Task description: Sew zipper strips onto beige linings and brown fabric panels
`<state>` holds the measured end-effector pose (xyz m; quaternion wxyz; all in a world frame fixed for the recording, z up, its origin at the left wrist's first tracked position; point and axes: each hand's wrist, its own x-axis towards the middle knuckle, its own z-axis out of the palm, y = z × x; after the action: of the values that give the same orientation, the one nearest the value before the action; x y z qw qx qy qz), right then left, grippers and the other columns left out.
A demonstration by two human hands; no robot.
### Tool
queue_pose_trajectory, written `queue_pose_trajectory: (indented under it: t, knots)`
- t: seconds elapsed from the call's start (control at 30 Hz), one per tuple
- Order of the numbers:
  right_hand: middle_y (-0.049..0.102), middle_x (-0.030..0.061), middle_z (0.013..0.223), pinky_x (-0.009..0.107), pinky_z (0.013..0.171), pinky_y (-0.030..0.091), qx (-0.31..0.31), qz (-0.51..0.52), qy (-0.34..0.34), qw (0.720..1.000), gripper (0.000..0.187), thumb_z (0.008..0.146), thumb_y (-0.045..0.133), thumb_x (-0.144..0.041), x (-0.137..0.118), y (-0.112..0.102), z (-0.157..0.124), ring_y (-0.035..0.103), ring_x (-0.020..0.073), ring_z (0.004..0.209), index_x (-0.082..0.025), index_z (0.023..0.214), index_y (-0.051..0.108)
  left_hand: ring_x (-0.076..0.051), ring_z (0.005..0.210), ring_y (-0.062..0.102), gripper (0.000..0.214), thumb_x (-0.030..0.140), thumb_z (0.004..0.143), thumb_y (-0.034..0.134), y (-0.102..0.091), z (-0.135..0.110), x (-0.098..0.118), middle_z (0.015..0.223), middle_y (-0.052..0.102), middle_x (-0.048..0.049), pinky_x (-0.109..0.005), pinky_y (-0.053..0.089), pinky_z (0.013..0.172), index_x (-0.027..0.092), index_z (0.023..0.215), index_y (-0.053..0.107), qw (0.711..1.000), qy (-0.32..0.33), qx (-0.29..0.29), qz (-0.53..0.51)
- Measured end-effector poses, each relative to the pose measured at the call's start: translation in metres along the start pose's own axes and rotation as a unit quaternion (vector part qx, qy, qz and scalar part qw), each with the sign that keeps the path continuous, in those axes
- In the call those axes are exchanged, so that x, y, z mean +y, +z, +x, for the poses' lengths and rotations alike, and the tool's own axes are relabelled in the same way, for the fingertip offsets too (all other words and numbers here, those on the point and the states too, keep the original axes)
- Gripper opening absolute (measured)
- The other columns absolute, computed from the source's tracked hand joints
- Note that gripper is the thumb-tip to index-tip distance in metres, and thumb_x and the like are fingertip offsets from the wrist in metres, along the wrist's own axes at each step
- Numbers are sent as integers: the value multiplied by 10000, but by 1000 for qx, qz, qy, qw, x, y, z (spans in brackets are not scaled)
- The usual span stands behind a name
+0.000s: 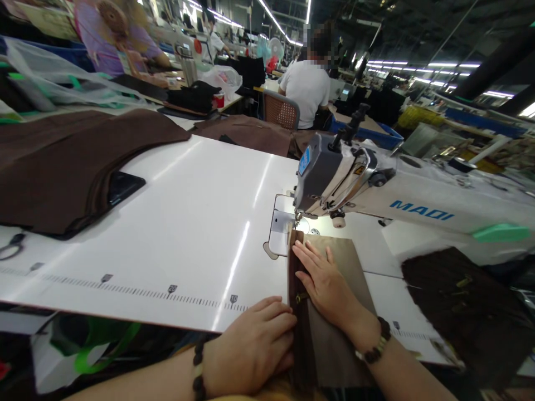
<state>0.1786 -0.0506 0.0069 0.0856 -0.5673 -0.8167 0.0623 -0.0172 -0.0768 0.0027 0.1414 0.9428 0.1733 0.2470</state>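
A brown zipper [301,328] with a small brass-coloured pull runs along the left edge of a grey-brown fabric panel [346,262]. Its far end lies at the needle of a white sewing machine [355,178]. My right hand [324,278] rests flat on the panel and zipper just in front of the needle, fingers stretched out. Nearer to me, my left hand [254,342] has its fingers curled over the zipper's left edge at the table's front edge; its thumb is hidden. The panel's near end hangs toward my lap.
Stacked dark brown fabric pieces [62,167] lie at the left, with scissors [12,245] at the table's edge. Brown fabric with brass zipper pulls [463,301] lies at the right. A person in a white shirt [307,89] sits ahead; another person [112,39] works at the upper left.
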Motion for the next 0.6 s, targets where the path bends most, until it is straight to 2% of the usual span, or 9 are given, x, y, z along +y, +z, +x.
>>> queue_pose_trajectory:
  t: [0.13,0.27,0.43,0.6]
  knots:
    - [332,32,1397,600,1024,204,-4,4,1,1000,434,898,312,-232,0,0,0,260,222,1308,-224,1330,344,-143,815,521,212,281,873,510,-25,14,-8,861,584,-13,-283,457,814,151,711,546,998,-37,-40,-33]
    - [327,47,1399,603,1019,209,-6,5,2,1000,425,904,321,-249,0,0,2,258,226,1309,-229,1327,356,-187,921,530,102,219,849,540,-42,38,-38,969,587,-51,-329,455,851,131,878,583,997,-39,-47,40]
    - [304,49,1410,604,1016,215,-8,-1,-3,1000,426,904,331,-248,0,0,1,256,237,1309,-241,1329,356,-211,1020,519,259,230,836,567,-30,59,-81,1088,570,-87,-346,432,908,97,1058,551,991,-22,-69,114]
    - [304,39,1410,628,998,220,-12,-3,7,1000,446,890,341,-221,4,0,-3,249,252,1310,-248,1335,341,-219,1044,504,296,275,867,516,-15,67,-91,1100,560,-96,-365,403,934,84,1093,529,986,0,-93,138]
